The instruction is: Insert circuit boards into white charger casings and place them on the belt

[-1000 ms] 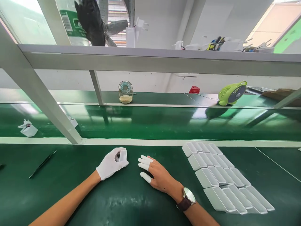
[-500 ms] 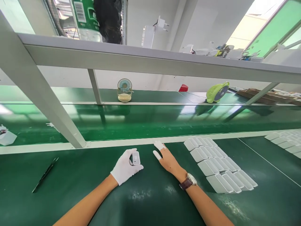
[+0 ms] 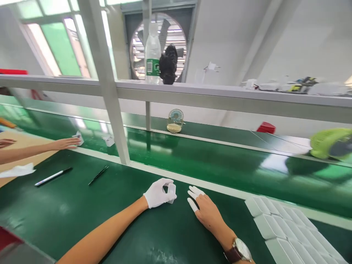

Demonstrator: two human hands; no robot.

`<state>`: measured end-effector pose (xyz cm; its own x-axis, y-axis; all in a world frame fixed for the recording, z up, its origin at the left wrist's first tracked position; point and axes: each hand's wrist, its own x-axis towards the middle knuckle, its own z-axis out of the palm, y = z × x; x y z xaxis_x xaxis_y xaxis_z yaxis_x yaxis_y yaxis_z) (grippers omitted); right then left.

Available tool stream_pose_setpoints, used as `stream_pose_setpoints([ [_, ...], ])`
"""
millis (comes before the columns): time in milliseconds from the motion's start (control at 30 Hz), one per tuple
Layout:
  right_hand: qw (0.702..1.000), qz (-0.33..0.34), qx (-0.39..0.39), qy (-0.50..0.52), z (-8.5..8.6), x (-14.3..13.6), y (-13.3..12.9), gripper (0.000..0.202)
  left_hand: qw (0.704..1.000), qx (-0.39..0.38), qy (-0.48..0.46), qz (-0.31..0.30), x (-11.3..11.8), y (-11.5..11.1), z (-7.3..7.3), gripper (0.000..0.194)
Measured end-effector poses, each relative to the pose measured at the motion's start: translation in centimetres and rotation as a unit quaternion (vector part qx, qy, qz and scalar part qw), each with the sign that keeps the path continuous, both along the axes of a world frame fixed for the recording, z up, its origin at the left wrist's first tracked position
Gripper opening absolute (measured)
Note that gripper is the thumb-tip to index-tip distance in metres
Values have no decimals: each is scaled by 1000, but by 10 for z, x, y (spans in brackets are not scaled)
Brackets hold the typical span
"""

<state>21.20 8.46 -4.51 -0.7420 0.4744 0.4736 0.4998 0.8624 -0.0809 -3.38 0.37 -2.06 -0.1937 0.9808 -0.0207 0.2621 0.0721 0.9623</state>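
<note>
My left hand (image 3: 159, 194), in a white glove, grips a small white plastic case (image 3: 172, 190) upright between thumb and fingers, just above the green table. A short gap to the right of the case, my right hand (image 3: 205, 209) hovers or rests with its fingers stretched out and nothing in it. White finger cots cover several of its fingertips, and a watch (image 3: 242, 249) sits on that wrist. Rows of white plastic cases (image 3: 291, 227) lie packed together to the right of this hand. Left of my gloved hand are black tweezers (image 3: 98, 175) on the table.
A green conveyor belt (image 3: 192, 154) runs behind the table's pale edge strip. A co-worker's hand (image 3: 66, 143) touches a white piece (image 3: 79, 138) at the far left. A marker pen (image 3: 53, 176) lies nearby. A metal post (image 3: 110, 99) and an overhead shelf (image 3: 220, 101) stand in front.
The view has swung left, bringing in the co-worker's hand and the pen. My left hand still holds the white case, now turned in its grip. My right hand stays open.
</note>
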Motion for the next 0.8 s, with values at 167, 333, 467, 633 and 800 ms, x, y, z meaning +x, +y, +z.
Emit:
stream_pose_setpoints([
  [167, 999, 24, -25, 8, -20, 11, 10, 41, 995, 46, -59, 59, 2, 2, 2, 43],
  [333, 997, 28, -64, -13, -28, 16, 17, 41, 986, 80, -117, 90, -3, 4, 3, 53],
  [467, 996, 30, -80, -20, -25, 16, 16, 40, 977, 102, -160, 94, -6, 7, 0, 60],
  [633, 996, 7, -85, -33, -27, 15, 14, 36, 974, 107, -183, 85, -9, 11, -2, 61],
  [800, 1000, 22, -10, 3, -21, 10, 8, 35, 975, 107, -179, 71, -14, 11, 4, 66],
])
